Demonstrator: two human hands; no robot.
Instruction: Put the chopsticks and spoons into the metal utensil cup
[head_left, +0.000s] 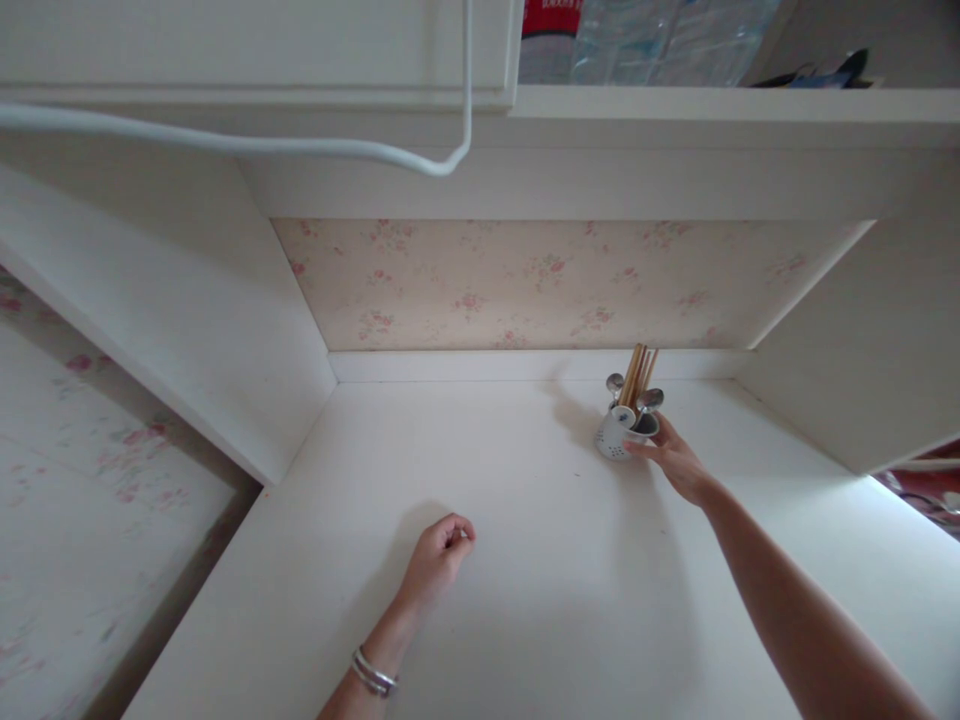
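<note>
A white utensil holder [613,437] with small holes in its side stands toward the back right of the white surface [495,450]. Wooden chopsticks [635,372] and metal spoons [649,400] stick up out of it. My right hand [670,457] grips the holder at its right side, thumb across the front and fingers partly hidden behind the rim. Over the front middle of the surface, my left hand [441,552] is curled with thumb and fingertips together, and nothing shows between them. Two silver bangles [373,673] circle the left wrist.
White side panels [862,350] and a floral-papered back wall [465,290] enclose the surface. Above hangs a shelf [712,103] with clear plastic-wrapped items [667,40]. A white cable [300,146] droops across the upper left.
</note>
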